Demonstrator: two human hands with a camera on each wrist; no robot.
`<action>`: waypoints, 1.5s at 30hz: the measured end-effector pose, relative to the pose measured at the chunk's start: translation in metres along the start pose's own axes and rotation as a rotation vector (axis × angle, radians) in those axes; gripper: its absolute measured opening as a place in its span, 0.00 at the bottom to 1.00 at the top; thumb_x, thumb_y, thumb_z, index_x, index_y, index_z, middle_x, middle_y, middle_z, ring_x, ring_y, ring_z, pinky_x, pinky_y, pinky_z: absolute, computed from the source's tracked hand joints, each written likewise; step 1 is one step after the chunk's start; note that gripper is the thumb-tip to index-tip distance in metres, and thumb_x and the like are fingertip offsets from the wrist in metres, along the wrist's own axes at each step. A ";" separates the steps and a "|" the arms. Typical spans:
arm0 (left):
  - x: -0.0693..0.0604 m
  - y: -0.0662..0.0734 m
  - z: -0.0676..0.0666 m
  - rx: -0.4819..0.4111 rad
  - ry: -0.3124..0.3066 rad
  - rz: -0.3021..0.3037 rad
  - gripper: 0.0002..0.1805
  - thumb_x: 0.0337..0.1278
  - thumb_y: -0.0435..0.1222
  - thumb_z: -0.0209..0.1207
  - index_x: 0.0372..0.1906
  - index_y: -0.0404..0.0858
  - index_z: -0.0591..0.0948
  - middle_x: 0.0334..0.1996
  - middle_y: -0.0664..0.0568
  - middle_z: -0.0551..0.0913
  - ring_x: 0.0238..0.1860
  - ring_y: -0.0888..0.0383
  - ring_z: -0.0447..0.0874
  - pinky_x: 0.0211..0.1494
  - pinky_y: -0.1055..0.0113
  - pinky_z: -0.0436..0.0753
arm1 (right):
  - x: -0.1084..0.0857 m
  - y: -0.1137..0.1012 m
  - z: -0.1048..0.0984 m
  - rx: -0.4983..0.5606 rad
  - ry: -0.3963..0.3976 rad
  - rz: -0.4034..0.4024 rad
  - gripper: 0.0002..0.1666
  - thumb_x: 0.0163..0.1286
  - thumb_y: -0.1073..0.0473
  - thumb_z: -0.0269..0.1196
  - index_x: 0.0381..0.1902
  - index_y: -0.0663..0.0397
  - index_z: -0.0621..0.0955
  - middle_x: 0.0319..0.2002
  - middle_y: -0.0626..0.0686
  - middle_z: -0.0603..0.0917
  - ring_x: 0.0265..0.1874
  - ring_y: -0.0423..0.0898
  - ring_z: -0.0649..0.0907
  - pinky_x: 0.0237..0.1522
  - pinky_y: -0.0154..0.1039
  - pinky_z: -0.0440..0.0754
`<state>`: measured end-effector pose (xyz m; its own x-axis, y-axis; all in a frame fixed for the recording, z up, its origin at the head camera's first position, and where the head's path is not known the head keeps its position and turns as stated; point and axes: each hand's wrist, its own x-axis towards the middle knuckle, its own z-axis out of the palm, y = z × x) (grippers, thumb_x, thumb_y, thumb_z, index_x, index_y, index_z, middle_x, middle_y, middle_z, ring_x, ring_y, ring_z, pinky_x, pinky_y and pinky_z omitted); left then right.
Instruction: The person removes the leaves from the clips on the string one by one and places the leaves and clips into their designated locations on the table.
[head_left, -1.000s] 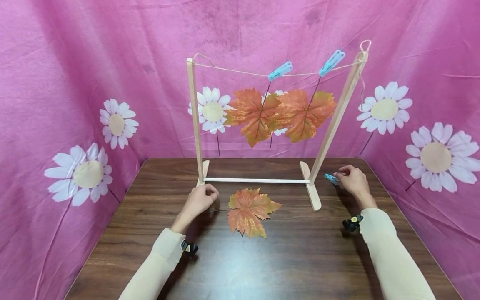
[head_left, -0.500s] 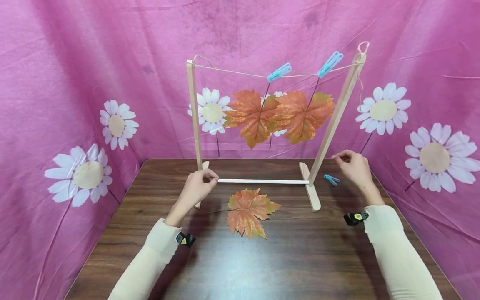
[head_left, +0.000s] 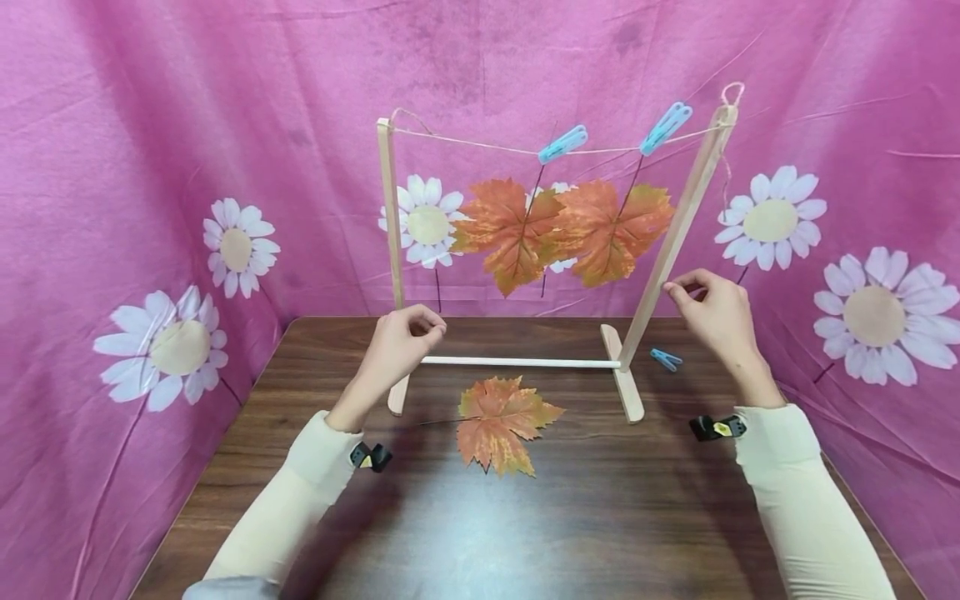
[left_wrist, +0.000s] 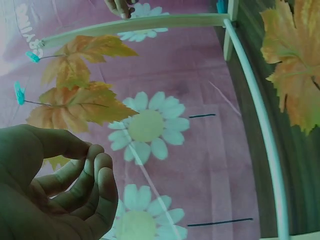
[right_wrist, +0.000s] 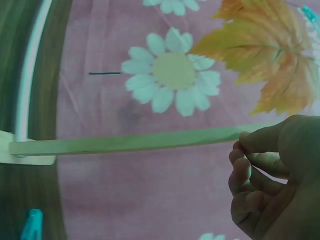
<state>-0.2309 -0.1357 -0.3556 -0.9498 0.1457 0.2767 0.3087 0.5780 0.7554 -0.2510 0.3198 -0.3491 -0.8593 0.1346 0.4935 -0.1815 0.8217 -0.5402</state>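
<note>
My left hand (head_left: 401, 342) is raised by the left post, empty, its curled fingers meeting the thumb in the left wrist view. Beside the right post (head_left: 678, 229) my right hand (head_left: 716, 317) has thumb and forefinger tips together; whether they touch the wood I cannot tell. Two orange leaves (head_left: 510, 233) (head_left: 615, 229) hang by their stems from the string, each under a blue clothespin (head_left: 562, 144) (head_left: 665, 129). A third leaf (head_left: 501, 423) lies on the table in front of the stand. Another blue clothespin (head_left: 665, 360) lies right of the stand's right foot.
A white rod (head_left: 517, 362) joins the two posts low down, near the wooden feet (head_left: 628, 396). The brown table (head_left: 525, 533) reaches back to a pink cloth (head_left: 315, 100) with printed daisies, which also hangs along both sides.
My right hand has let go of the loose clothespin, which stays on the table, and has risen to the right post. My left hand has moved up beside the left post.
</note>
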 end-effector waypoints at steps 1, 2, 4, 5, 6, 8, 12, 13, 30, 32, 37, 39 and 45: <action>0.001 0.002 -0.001 -0.004 0.001 0.005 0.04 0.66 0.34 0.65 0.40 0.40 0.89 0.31 0.49 0.89 0.30 0.57 0.82 0.37 0.63 0.80 | 0.001 -0.004 -0.002 -0.003 0.010 0.000 0.17 0.76 0.50 0.66 0.45 0.60 0.89 0.34 0.64 0.90 0.23 0.20 0.70 0.28 0.26 0.67; 0.003 0.004 -0.002 -0.006 0.004 0.010 0.04 0.65 0.34 0.65 0.40 0.41 0.89 0.31 0.49 0.89 0.30 0.57 0.82 0.37 0.63 0.80 | 0.001 -0.008 -0.005 -0.006 0.018 0.000 0.17 0.76 0.50 0.66 0.45 0.59 0.89 0.34 0.64 0.90 0.23 0.20 0.70 0.28 0.26 0.67; 0.005 0.007 -0.004 -0.015 0.012 0.022 0.04 0.65 0.34 0.65 0.40 0.41 0.89 0.30 0.49 0.90 0.29 0.57 0.83 0.36 0.63 0.80 | 0.003 -0.014 -0.009 -0.008 0.025 0.002 0.17 0.76 0.49 0.66 0.45 0.58 0.89 0.33 0.63 0.89 0.22 0.21 0.70 0.27 0.26 0.67; 0.007 0.009 -0.005 -0.020 0.015 0.029 0.04 0.65 0.34 0.65 0.40 0.41 0.89 0.30 0.49 0.90 0.29 0.58 0.83 0.36 0.63 0.81 | 0.004 -0.017 -0.011 -0.011 0.028 0.002 0.17 0.76 0.49 0.66 0.45 0.58 0.89 0.33 0.63 0.89 0.22 0.22 0.70 0.28 0.27 0.67; 0.008 0.011 -0.006 -0.026 0.018 0.035 0.04 0.65 0.34 0.65 0.40 0.40 0.89 0.30 0.49 0.90 0.29 0.58 0.84 0.37 0.63 0.81 | 0.005 -0.020 -0.012 -0.012 0.029 -0.001 0.17 0.76 0.49 0.66 0.44 0.58 0.89 0.33 0.62 0.89 0.22 0.22 0.71 0.28 0.27 0.67; 0.010 0.014 -0.008 -0.038 0.024 0.044 0.04 0.64 0.33 0.65 0.39 0.40 0.89 0.29 0.49 0.90 0.29 0.59 0.84 0.37 0.64 0.82 | 0.007 -0.026 -0.016 -0.012 0.026 -0.005 0.17 0.76 0.48 0.66 0.45 0.57 0.89 0.33 0.62 0.89 0.23 0.22 0.71 0.30 0.28 0.67; 0.014 0.023 -0.011 -0.056 0.032 0.057 0.05 0.64 0.33 0.64 0.39 0.40 0.89 0.28 0.49 0.89 0.28 0.58 0.83 0.37 0.64 0.82 | 0.010 -0.040 -0.021 0.002 0.030 -0.037 0.16 0.75 0.50 0.67 0.44 0.58 0.89 0.33 0.62 0.89 0.23 0.23 0.72 0.31 0.28 0.67; 0.015 0.026 -0.012 -0.058 0.032 0.058 0.05 0.65 0.33 0.64 0.39 0.40 0.89 0.28 0.50 0.89 0.28 0.58 0.83 0.37 0.64 0.82 | 0.011 -0.044 -0.022 0.009 0.029 -0.046 0.15 0.75 0.50 0.67 0.44 0.58 0.89 0.33 0.62 0.89 0.24 0.23 0.72 0.31 0.28 0.67; 0.034 0.065 -0.012 -0.060 0.038 0.141 0.05 0.66 0.34 0.64 0.40 0.38 0.89 0.32 0.49 0.90 0.33 0.56 0.85 0.41 0.65 0.80 | 0.023 -0.109 -0.032 0.036 -0.012 -0.192 0.13 0.75 0.49 0.68 0.40 0.52 0.90 0.27 0.54 0.85 0.20 0.34 0.74 0.27 0.30 0.66; 0.038 0.070 -0.010 -0.074 0.041 0.146 0.05 0.66 0.34 0.64 0.40 0.39 0.89 0.31 0.49 0.89 0.33 0.56 0.84 0.42 0.66 0.79 | 0.025 -0.117 -0.034 0.038 -0.019 -0.204 0.12 0.75 0.50 0.67 0.40 0.52 0.90 0.26 0.53 0.85 0.21 0.35 0.74 0.26 0.31 0.66; 0.047 0.080 -0.009 -0.133 0.054 0.172 0.05 0.67 0.32 0.64 0.40 0.37 0.88 0.29 0.50 0.87 0.30 0.59 0.82 0.38 0.68 0.78 | 0.030 -0.136 -0.036 0.047 -0.024 -0.246 0.11 0.75 0.52 0.68 0.41 0.54 0.90 0.28 0.54 0.84 0.23 0.36 0.74 0.28 0.30 0.67; 0.050 0.084 -0.010 -0.164 0.056 0.180 0.04 0.67 0.31 0.64 0.40 0.36 0.88 0.28 0.50 0.87 0.28 0.60 0.81 0.36 0.69 0.77 | 0.032 -0.143 -0.037 0.040 -0.028 -0.267 0.11 0.76 0.53 0.68 0.42 0.55 0.89 0.29 0.55 0.85 0.23 0.35 0.75 0.30 0.30 0.68; 0.059 0.097 -0.011 -0.220 0.064 0.173 0.05 0.68 0.31 0.64 0.41 0.35 0.88 0.26 0.53 0.85 0.29 0.61 0.80 0.36 0.70 0.76 | 0.041 -0.159 -0.044 0.037 -0.066 -0.311 0.11 0.76 0.54 0.67 0.46 0.54 0.89 0.34 0.56 0.88 0.24 0.34 0.77 0.30 0.28 0.70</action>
<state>-0.2571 -0.0796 -0.2599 -0.8791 0.1721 0.4444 0.4761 0.3599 0.8024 -0.2359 0.2189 -0.2131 -0.7889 -0.1574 0.5940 -0.4566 0.7971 -0.3951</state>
